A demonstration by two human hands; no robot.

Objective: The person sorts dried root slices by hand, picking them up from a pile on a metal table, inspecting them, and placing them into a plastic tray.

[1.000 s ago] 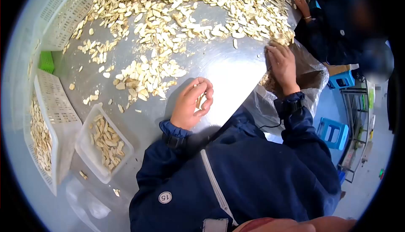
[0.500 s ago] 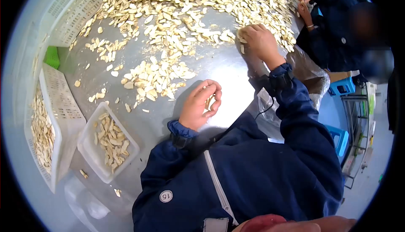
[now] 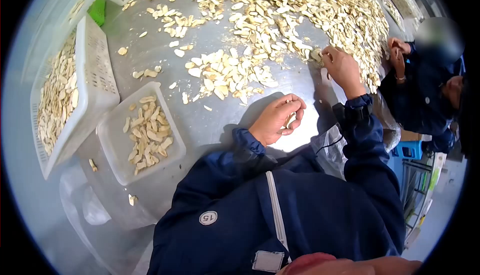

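Note:
My left hand (image 3: 276,121) hovers over the bright patch of steel table, fingers curled round pale dried slices that show in part inside the palm. Farther right, my right hand (image 3: 345,71) is at the near edge of a big heap of pale dried slices (image 3: 300,0). Its thumb and fingertips close on a slice (image 3: 316,55) there; the fingers partly hide it. Between the hands and the heap lies a smaller scatter of slices (image 3: 227,72). Left of my left hand, a white plastic tray (image 3: 177,147) holds longer, thicker pieces.
A white perforated basket (image 3: 97,60) full of slices stands tilted at the left, near a green object (image 3: 97,11). Loose pieces lie beside the tray. Clear plastic (image 3: 332,150) hangs at the table's near edge. At the right, a co-worker's hands (image 3: 397,52) are close together by the heap.
The camera view has turned, so table, heap and hands sit farther right in the picture. My left hand stays curled and my right hand remains at the heap's edge.

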